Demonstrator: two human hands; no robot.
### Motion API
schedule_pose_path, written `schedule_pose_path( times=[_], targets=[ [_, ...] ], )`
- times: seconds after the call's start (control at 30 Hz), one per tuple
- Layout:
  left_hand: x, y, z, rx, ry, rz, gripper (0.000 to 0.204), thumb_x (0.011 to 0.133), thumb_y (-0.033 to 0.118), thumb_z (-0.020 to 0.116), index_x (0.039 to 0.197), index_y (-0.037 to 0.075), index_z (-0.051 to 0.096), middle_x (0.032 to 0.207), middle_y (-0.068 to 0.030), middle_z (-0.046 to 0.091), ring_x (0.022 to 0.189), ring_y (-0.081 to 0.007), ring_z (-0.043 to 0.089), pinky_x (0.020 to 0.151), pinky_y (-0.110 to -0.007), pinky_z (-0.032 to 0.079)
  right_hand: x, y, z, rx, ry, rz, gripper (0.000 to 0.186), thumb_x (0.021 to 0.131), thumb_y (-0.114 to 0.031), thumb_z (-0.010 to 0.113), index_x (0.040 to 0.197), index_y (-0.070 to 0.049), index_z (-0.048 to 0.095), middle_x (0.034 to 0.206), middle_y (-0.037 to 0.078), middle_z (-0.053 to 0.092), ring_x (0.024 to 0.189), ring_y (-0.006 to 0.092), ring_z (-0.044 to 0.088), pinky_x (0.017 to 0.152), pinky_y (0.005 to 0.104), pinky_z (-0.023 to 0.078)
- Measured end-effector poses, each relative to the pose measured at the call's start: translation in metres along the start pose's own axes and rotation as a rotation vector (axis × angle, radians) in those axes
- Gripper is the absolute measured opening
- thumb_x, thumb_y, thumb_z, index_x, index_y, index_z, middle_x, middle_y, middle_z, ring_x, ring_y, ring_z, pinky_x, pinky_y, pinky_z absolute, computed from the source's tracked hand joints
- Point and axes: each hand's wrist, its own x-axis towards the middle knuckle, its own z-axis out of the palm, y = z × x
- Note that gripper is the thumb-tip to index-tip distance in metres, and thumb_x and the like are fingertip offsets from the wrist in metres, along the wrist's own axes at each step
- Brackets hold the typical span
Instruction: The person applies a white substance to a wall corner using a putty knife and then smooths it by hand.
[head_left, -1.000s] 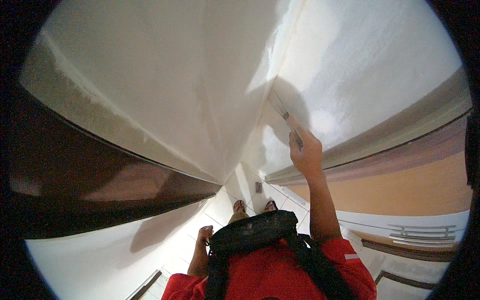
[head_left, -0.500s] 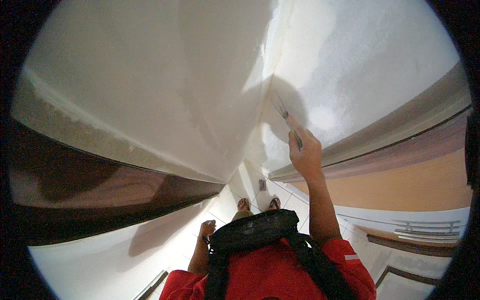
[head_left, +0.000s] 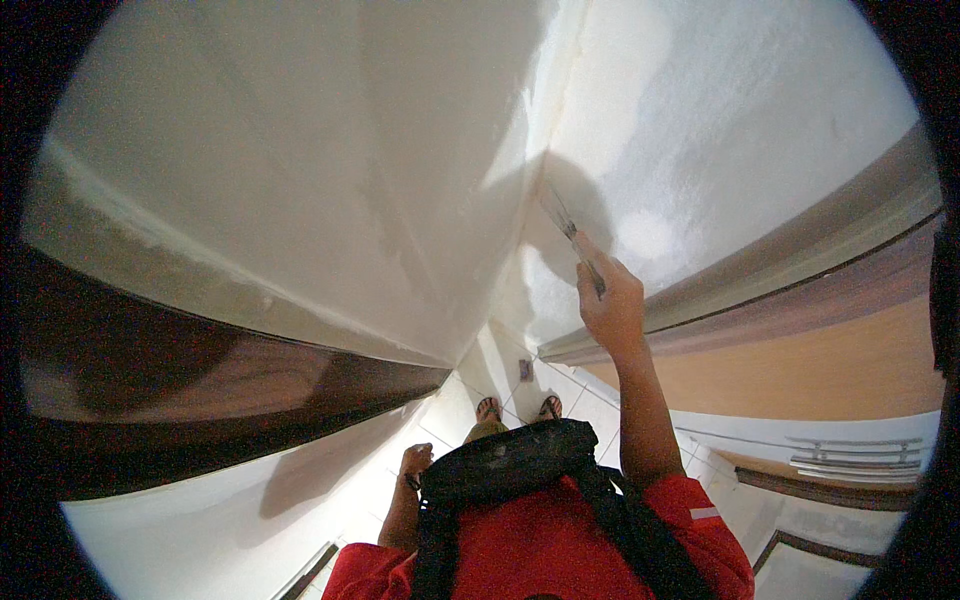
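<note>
Sleeve (head_left: 705,545) with white strip (head_left: 704,513), right hand (head_left: 615,305) gripping slim tool (head_left: 569,228), left hand (head_left: 416,460), grip unclear

floor (head_left: 592,408): pale, big square tiles (head_left: 578,402) with thin lines between, very bright in parts | on it: left foot (head_left: 487,410) and right foot (head_left: 551,408), both in dark sandals (head_left: 489,403), side by side, a bit apart | past the toes: small dark square (head_left: 525,370), flat, can't tell if set in or lying on top
</note>
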Motion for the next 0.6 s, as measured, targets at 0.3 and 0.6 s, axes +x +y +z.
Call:
schedule_pose_path(
  times=[0.3,0.6],
  targets=[
    [-0.004,0.042,-0.025,-0.101,-0.042,-0.061,0.019,0.094,0.021,0.06,0.086,0.004,0.066,0.087,-0.0186,0.072,0.082,-0.0336,0.071,0.071,-0.047,0.057,-0.001,-0.003,-0.013,0.012,-0.08,0.147,0.043,0.096,-0.005,0.065,0.138,-0.013,0.065,0.099,0.023,0.073,0.079,0.0266,0.071,0.073,0.0375,0.055],
    [0.001,0.037,-0.019,-0.192,-0.012,-0.073,0.016,0.094,0.017,0.059,0.083,0.007,0.065,0.082,-0.014,0.072,0.077,-0.0302,0.071,0.069,-0.046,0.057,-0.006,0.006,-0.002,0.035,-0.029,0.114,0.042,0.096,-0.006,0.065,0.138,-0.012,0.065,0.098,0.024,0.073,0.076,0.0265,0.07,0.071,0.0382,0.055]
  ],
)
